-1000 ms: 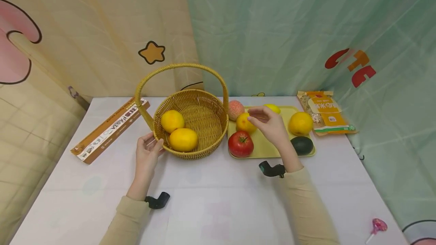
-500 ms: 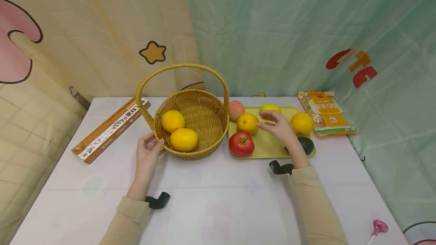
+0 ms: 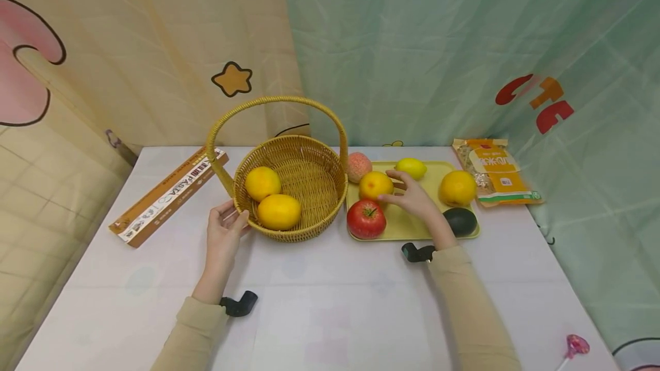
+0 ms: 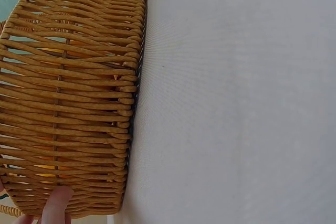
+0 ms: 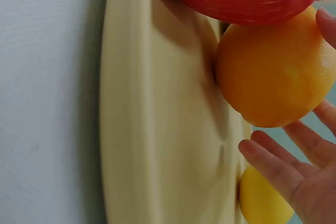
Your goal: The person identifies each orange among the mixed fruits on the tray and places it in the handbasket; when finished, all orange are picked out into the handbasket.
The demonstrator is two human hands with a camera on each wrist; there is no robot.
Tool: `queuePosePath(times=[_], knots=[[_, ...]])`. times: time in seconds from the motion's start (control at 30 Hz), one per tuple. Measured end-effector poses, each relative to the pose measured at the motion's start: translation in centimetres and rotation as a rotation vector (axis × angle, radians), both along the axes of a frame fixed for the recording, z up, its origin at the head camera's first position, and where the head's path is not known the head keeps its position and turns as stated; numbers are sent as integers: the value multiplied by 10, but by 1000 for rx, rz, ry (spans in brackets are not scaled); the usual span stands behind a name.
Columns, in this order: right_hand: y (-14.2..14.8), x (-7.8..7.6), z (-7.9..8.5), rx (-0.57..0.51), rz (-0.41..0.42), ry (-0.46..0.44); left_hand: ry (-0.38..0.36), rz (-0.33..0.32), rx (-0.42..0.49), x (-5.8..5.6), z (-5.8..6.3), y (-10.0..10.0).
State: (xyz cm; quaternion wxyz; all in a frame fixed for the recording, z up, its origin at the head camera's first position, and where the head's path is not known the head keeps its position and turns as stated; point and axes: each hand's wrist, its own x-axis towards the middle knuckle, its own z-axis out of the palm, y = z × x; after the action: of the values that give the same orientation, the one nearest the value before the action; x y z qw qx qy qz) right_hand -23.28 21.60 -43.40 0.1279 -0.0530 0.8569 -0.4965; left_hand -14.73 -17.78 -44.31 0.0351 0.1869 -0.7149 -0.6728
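My left hand (image 3: 223,235) holds the wicker basket (image 3: 315,188) at its front left rim, thumb on the near side; a fingertip lies against the weave in the left wrist view. Inside the basket are an orange (image 3: 263,184) and an oval yellow fruit (image 3: 279,212). Over the yellow tray (image 3: 404,223), my right hand (image 3: 414,198) reaches around another orange (image 3: 375,186), thumb in front and fingers behind. Its fingers are spread and fairly straight beside the fruit in the right wrist view. A red tomato (image 3: 366,219) sits directly in front of this orange.
The tray also bears a lemon (image 3: 411,168), a third orange (image 3: 458,188) and a dark green oval fruit (image 3: 460,221). A pink fruit (image 3: 358,167) lies by the basket. A pasta box (image 3: 167,199), a grain packet (image 3: 496,172) and a lollipop (image 3: 576,346) lie around.
My right hand first drew back right from over the orange, then came back left and lower, its thumb and fingers now around it. The left hand and basket stayed put.
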Motion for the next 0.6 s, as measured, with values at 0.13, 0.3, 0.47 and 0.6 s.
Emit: queuePosePath(times=[0.13, 0.3, 0.47, 0.6], knots=[[-1, -3, -6, 22, 13, -11, -5, -6, 1, 0, 0, 0], [-2, -4, -7, 33, 30, -22, -4, -13, -7, 0, 1, 0], [-5, -5, -5, 32, 24, -37, 3, -9, -10, 1, 0, 0], [-8, -6, -5, 46, -1, -40, -2, -8, -8, 1, 0, 0]])
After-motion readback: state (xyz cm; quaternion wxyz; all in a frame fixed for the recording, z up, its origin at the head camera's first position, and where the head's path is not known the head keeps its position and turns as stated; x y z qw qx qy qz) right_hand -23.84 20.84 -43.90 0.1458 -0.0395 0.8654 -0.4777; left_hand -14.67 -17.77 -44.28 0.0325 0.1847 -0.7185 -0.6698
